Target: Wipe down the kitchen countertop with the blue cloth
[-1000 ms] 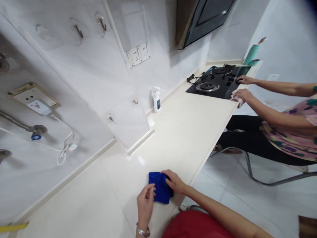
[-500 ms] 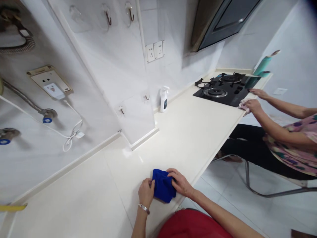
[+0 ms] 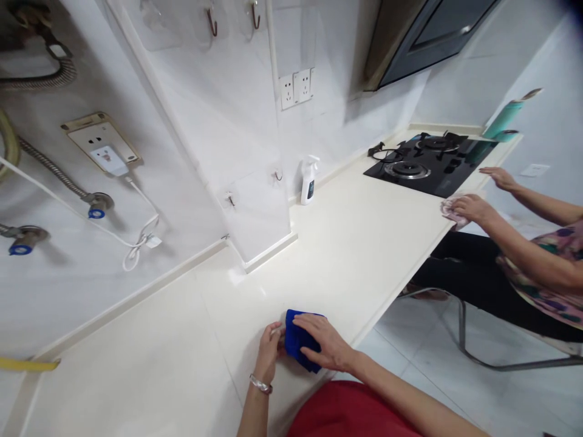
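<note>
The right hand (image 3: 324, 341) lies over the blue cloth (image 3: 294, 340), open, its fingers reaching across the top and its thumb held apart from them. The left hand (image 3: 269, 345) is at the cloth's left edge with its fingers bent; whether they pinch the fabric, I cannot tell. A silvery bracelet (image 3: 260, 384) circles the wrist just below the left hand. The cloth lies on the pale tabletop (image 3: 359, 243), under the right hand and near the front edge.

Well beyond both hands, a white spray bottle (image 3: 308, 182) stands upright near the wall. Farther off, beyond the right hand and to its right, a black gas stove (image 3: 421, 162) is set in the tabletop, with a green roll (image 3: 503, 119) leaning past its far end. Nearer than the stove, to the right of the right hand, another person's hand (image 3: 473, 208) rests on a pinkish cloth (image 3: 453, 211) at the tabletop's edge. Well to the left of the left hand, a white charger (image 3: 108, 159) is plugged into a wall socket (image 3: 93, 135), its cord hanging in a loop.
</note>
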`<state>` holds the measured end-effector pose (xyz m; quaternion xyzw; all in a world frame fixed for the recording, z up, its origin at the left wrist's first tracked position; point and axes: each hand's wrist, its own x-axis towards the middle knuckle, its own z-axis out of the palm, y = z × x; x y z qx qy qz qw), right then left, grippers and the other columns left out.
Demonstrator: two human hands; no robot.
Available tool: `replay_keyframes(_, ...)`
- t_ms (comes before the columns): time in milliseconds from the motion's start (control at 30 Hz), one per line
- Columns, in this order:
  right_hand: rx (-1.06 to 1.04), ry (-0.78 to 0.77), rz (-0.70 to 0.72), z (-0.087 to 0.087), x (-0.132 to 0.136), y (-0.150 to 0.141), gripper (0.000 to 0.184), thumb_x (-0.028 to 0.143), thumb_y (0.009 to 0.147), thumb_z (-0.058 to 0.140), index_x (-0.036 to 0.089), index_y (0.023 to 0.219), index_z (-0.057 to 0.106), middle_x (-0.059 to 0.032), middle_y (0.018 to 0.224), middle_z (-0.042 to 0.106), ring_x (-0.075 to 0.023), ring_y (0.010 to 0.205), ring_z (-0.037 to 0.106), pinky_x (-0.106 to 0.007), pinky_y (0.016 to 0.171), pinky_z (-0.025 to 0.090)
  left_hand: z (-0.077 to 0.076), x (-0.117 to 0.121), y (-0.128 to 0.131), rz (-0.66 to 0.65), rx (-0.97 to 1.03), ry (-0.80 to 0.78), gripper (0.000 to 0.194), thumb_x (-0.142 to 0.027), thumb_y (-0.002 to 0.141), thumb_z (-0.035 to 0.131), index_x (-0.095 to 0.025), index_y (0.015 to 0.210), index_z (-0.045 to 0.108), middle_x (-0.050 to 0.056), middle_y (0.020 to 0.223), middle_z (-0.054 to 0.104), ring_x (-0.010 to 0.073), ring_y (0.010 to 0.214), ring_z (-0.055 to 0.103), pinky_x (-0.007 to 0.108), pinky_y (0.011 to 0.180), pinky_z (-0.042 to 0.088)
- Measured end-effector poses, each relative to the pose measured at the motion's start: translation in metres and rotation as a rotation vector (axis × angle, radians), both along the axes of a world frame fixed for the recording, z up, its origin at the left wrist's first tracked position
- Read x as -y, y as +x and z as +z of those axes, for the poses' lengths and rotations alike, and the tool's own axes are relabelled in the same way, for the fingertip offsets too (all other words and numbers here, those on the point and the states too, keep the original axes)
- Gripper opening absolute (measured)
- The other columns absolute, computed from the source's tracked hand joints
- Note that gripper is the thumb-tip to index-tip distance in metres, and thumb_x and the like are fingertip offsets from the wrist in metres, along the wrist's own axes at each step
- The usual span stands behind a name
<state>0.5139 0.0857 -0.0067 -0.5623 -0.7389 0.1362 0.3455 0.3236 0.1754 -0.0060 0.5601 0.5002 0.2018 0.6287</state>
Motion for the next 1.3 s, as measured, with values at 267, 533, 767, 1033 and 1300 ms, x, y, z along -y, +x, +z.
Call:
replay_keyframes(267, 0.213, -0.091, -0.042, 0.006, -0.003, -0.005, 0.011, 0.016, 0.074, 0.060, 0.019, 0.084, 0.060, -0.0082, 0.090, 0.062, -0.0275, 0.098, 0.054, -0.045, 0.088, 0.045, -0.001, 0.001, 0.011, -0.022, -0.120, 0.133, 0.060, -0.066, 0.069, 0.063, -0.020, 0.107, 0.060, 0.012, 0.105, 0.073, 0.0226, 0.094, 0.068, 0.036, 0.083, 0.052)
replay_keyframes(533, 0.039, -0.126, -0.243, -0.003, 0.002, -0.017, 0.032, 0.042, 0.073, 0.070, 0.020, 0.086, 0.051, -0.0062, 0.088, 0.058, -0.0228, 0.082, 0.051, -0.038, 0.075, 0.044, 0.012, 0.002, 0.026, -0.102, -0.388, 0.319, 0.029, -0.047, 0.073, 0.066, -0.024, 0.061, 0.054, 0.000, 0.061, 0.055, 0.0193, 0.067, 0.052, 0.033, 0.071, 0.035)
replay_keyframes(767, -0.123, -0.138, -0.243, -0.005, -0.006, 0.005, 0.016, 0.019, 0.075, 0.055, 0.021, 0.091, 0.052, -0.0037, 0.088, 0.062, -0.0187, 0.082, 0.056, -0.032, 0.075, 0.045, 0.017, 0.005, 0.019, -0.137, -0.159, 0.296, 0.039, -0.061, 0.080, 0.055, -0.022, 0.077, 0.054, -0.002, 0.071, 0.055, 0.0157, 0.071, 0.050, 0.030, 0.071, 0.040)
replay_keyframes(1033, -0.443, -0.102, -0.318, 0.059, -0.011, 0.046, 0.015, 0.036, 0.094, 0.044, 0.025, 0.102, 0.049, 0.0056, 0.065, 0.052, -0.0130, 0.056, 0.048, -0.027, 0.055, 0.041, 0.075, -0.019, -0.032, -0.052, -0.002, 0.250, 0.037, -0.058, 0.081, 0.062, -0.021, 0.084, 0.054, -0.003, 0.076, 0.056, 0.0120, 0.073, 0.050, 0.025, 0.071, 0.043)
replay_keyframes(1300, -0.222, -0.035, -0.204, 0.019, -0.030, 0.024, 0.027, 0.030, 0.097, 0.039, 0.023, 0.119, 0.053, -0.0037, 0.095, 0.067, -0.0170, 0.080, 0.064, -0.030, 0.075, 0.054, 0.092, -0.028, -0.063, -0.192, -0.276, 0.305, 0.034, -0.057, 0.080, 0.063, -0.023, 0.086, 0.062, -0.001, 0.076, 0.066, 0.0151, 0.073, 0.057, 0.027, 0.070, 0.045)
